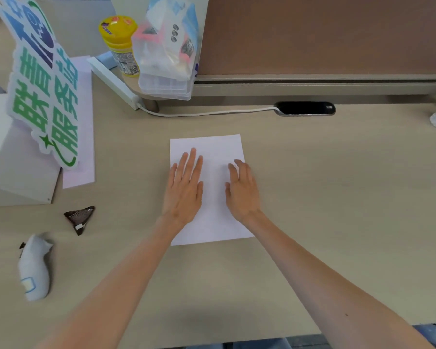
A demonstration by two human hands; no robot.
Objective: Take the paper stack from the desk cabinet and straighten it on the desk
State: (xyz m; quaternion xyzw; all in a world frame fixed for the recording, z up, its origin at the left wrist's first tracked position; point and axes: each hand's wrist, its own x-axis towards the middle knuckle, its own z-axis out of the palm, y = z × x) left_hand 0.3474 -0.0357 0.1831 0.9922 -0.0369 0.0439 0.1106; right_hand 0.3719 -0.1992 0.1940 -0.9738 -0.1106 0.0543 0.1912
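Note:
A white paper stack (213, 152) lies flat in the middle of the beige desk (325, 185), its long side running away from me. My left hand (184, 187) rests palm down on the stack's left half, fingers straight and slightly spread. On the right half lies my right hand (242, 190), palm down with its fingers a little curled near the right edge. Neither hand grips anything. The desk cabinet is not in view.
At the left stand a white box (13, 170) and a green-and-blue sign (43, 79) over another sheet. A dark triangular wrapper (79, 219) and a white object (34, 269) lie front left. A yellow jar (120, 44), plastic bag (166, 51), brown partition (325, 34) and black cable port (305, 108) are behind.

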